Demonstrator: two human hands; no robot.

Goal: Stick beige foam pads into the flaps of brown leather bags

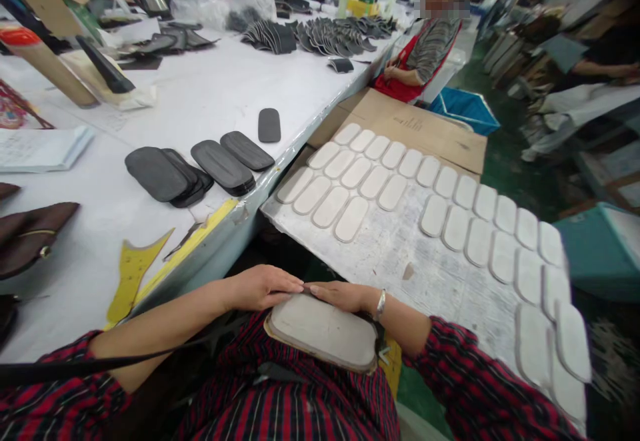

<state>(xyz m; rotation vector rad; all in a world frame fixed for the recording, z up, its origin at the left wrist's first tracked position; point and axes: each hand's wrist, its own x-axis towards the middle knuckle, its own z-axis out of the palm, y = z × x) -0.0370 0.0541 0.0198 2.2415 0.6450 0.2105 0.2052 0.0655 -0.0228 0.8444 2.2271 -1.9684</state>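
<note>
A pale oval padded piece (323,331) with a tan rim lies on my lap, over my red plaid clothing. My left hand (263,286) rests on its far edge, fingers straight and together, pointing right. My right hand (341,294), a bracelet at the wrist, lies flat on the same edge with fingers pointing left. The fingertips of both hands meet over the piece. Neither hand is wrapped round it.
A board (400,254) to my right carries rows of several pale oval pads (350,218). Dark oval pieces (157,173) lie on the white table (200,94) to the left, with a yellow template (131,273) near its edge. Another person (425,48) sits beyond, beside cardboard (415,128).
</note>
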